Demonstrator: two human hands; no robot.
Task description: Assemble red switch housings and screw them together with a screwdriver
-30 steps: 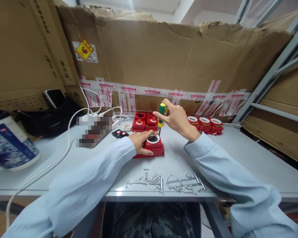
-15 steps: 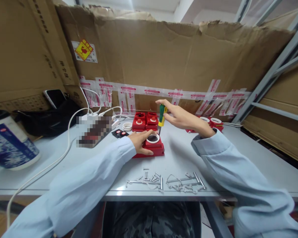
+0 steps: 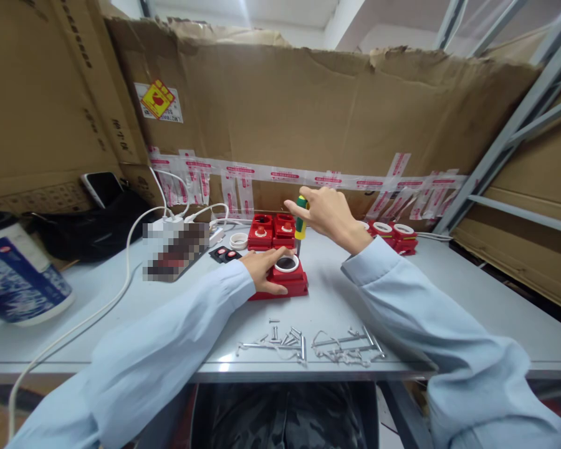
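My left hand (image 3: 263, 267) grips the left side of a red box with a white ring (image 3: 287, 275) on the grey table (image 3: 121, 312), thumb along its front. My right hand (image 3: 326, 213) is closed round the green and yellow handle of a screwdriver (image 3: 300, 219) that stands upright, its shaft going down to the box's back right corner. Both of my sleeves are light blue.
More red boxes (image 3: 272, 231) stand behind, others at the right (image 3: 393, 234). A white ring (image 3: 239, 240) and black parts (image 3: 225, 254) lie left of them. Loose screws and bolts (image 3: 308, 342) lie near the front edge. White cables (image 3: 135, 237), a printed tub (image 3: 14, 274), a black bag (image 3: 88, 231) and cardboard walls surround.
My right wrist swung out to the right and then back while the fingers stayed on the screwdriver handle. My left hand and the red box stayed in place.
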